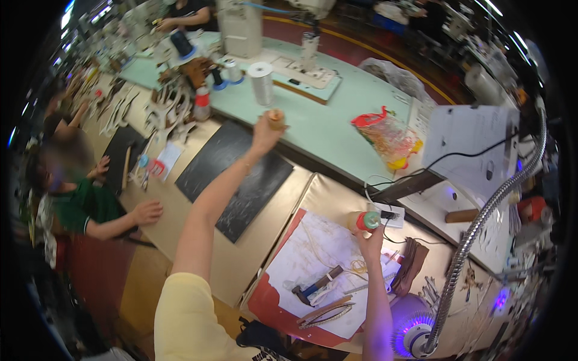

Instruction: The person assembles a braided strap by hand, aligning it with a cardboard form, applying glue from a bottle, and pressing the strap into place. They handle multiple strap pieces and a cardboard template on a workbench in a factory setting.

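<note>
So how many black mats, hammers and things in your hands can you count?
Black mats: 2
Hammer: 1
Bottle, in the right hand: 1
Small tan object, in the left hand: 1
Total: 5

A tan desk [337, 198] at lower centre carries a white paper sheet [313, 259] over a red mat [265, 301], with a hammer [313, 287] on the sheet. Upper centre, a pale green desk [325, 129] bears a sewing machine [301, 60], thread cones [261, 81] and a plastic bag [388, 137].
</note>
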Motion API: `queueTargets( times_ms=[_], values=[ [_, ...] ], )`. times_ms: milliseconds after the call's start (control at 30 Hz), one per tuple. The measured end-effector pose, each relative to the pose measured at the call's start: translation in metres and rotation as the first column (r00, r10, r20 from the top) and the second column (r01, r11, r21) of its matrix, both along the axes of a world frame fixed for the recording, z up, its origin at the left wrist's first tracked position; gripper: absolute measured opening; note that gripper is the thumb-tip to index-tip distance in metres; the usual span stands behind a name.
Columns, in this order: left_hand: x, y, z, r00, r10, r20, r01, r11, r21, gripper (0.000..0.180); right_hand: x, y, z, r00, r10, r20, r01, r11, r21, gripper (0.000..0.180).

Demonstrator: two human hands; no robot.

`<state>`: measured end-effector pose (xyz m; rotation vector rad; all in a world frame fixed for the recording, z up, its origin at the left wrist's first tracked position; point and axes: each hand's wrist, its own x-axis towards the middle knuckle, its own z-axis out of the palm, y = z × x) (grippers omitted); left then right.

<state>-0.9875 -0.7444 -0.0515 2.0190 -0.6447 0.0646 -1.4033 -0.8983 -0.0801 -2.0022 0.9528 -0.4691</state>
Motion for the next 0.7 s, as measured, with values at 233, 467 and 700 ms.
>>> queueTargets(
  times_ms=[233,467,700],
  values=[
    [0.094,-0.011,-0.077,0.987,-0.032,-0.155,0.020,0.997,-0.079,0.066,0.002,0.004,0.008,0.995,-0.031,-0.092,0.028,0.999,-0.035,0.067],
    [0.087,-0.018,-0.094,0.997,0.081,0.016,-0.080,0.996,-0.049,0.089,0.002,0.008,0.030,0.958,-0.054,-0.282,0.053,0.999,-0.010,0.084],
    [-0.037,-0.004,-0.056,0.903,0.025,0.430,-0.030,1.000,0.006,0.069,0.008,-0.014,-0.002,0.997,-0.075,-0.011,0.075,0.996,0.050,0.065]
  ],
)
